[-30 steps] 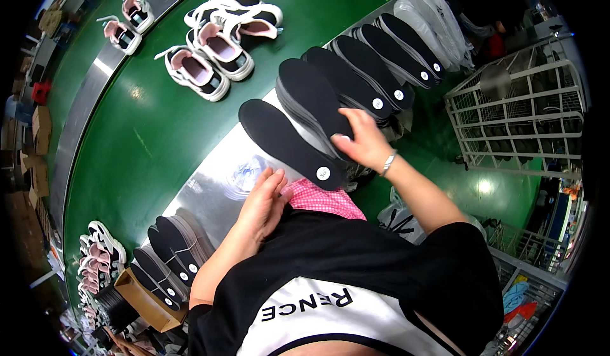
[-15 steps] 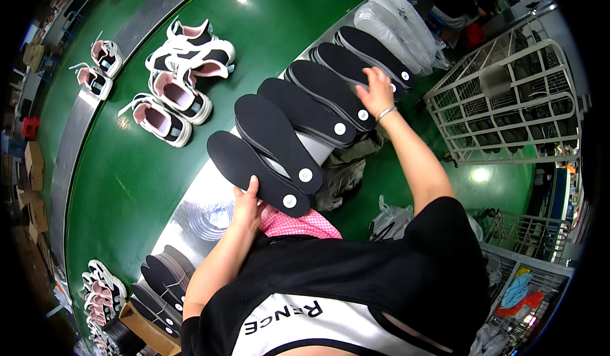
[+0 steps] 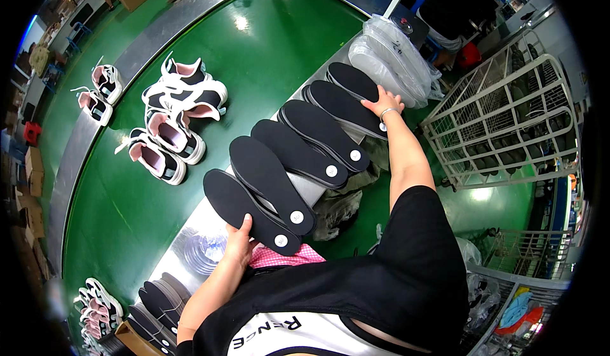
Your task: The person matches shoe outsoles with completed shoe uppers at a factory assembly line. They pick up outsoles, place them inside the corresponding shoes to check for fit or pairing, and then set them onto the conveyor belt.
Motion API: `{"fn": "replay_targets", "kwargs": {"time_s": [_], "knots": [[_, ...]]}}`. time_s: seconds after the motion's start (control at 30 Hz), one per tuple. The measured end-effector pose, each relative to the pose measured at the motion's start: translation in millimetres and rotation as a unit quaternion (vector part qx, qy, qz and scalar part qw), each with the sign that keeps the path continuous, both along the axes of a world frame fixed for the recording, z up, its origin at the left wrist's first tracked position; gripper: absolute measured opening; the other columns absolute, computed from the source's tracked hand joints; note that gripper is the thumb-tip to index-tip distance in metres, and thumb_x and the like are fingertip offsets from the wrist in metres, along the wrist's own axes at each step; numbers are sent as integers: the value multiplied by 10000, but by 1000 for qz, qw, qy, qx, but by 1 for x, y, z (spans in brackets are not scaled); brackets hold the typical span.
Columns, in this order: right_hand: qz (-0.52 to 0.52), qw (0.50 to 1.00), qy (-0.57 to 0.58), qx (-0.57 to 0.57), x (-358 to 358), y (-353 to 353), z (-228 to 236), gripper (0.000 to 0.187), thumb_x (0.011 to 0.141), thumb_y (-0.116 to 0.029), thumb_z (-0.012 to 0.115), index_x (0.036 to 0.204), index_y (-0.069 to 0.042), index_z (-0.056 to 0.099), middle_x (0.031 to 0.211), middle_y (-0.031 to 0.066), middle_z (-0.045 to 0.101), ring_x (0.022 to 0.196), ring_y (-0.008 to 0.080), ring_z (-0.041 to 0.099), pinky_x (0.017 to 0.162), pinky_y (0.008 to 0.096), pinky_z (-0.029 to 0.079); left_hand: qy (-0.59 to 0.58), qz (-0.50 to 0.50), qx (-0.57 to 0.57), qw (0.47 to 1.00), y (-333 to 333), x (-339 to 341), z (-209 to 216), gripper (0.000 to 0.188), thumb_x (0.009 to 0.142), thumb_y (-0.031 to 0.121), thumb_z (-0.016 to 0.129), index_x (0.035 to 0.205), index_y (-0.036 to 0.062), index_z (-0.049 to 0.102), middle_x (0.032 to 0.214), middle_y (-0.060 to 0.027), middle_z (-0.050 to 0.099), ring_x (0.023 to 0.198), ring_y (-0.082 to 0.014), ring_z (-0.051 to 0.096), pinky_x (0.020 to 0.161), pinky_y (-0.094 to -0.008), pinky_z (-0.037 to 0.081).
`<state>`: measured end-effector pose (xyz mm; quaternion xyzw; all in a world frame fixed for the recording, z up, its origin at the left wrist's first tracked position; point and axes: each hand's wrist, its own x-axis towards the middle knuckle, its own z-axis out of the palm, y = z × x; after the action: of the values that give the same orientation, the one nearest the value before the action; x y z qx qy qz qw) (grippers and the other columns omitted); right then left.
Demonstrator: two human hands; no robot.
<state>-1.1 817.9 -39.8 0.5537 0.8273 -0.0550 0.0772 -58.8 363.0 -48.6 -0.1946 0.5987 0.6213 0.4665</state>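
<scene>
While six flat, foot-shaped black insole stacks (image 3: 295,151) are already lying in an uneven row, left hand (image 3: 238,243) is thumbing the nearest—hold hidden—and right hand (image 3: 386,102), fingers parted, is touching the far end.

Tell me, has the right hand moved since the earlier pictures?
Yes. Judged against the clear plastic bag at the row's far end, the right hand has moved along the black insoles toward that bag.

The insoles (image 3: 295,151) look matt, the metal ledge (image 3: 174,261) shiny, the green surface (image 3: 133,222) glossy.
</scene>
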Motion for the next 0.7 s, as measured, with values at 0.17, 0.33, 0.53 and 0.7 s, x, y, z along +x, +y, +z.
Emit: {"fn": "replay_targets", "kwargs": {"time_s": [0.17, 0.33, 0.53, 0.7], "knots": [[37, 998, -27, 51, -10, -7, -2, 832, 553, -660, 567, 1209, -182, 383, 1135, 101, 482, 1093, 271, 392, 876, 409, 305, 8, 2, 5, 1000, 13, 3, 2, 498, 835, 231, 491, 1190, 112, 163, 1168, -148, 361, 987, -298, 469, 714, -460, 454], [31, 997, -28, 68, -21, -21, -6, 847, 549, -696, 536, 1192, -162, 397, 1120, 125, 493, 1084, 277, 413, 853, 432, 330, 11, 8, 24, 1000, 20, -2, -1, 484, 840, 226, 484, 1205, 94, 195, 1146, -146, 400, 976, -281, 479, 737, -443, 433], [65, 986, -19, 155, -10, -20, 1, 706, 627, -594, 551, 1149, -134, 430, 1098, 118, 507, 1004, 304, 473, 811, 467, 361, -15, 18, -8, 1000, 21, 4, -4, 681, 772, 267, 583, 1215, 109, 90, 1092, -204, 407, 891, -312, 521, 654, -434, 466], [406, 860, 291, 99, -49, -57, -11, 492, 705, -316, 595, 1105, -66, 457, 1076, 155, 498, 1005, 315, 457, 850, 405, 360, 23, 116, 46, 992, 19, -3, -4, 812, 726, 250, 629, 1251, 166, 15, 1157, -202, 336, 893, -337, 517, 686, -480, 449]]}}
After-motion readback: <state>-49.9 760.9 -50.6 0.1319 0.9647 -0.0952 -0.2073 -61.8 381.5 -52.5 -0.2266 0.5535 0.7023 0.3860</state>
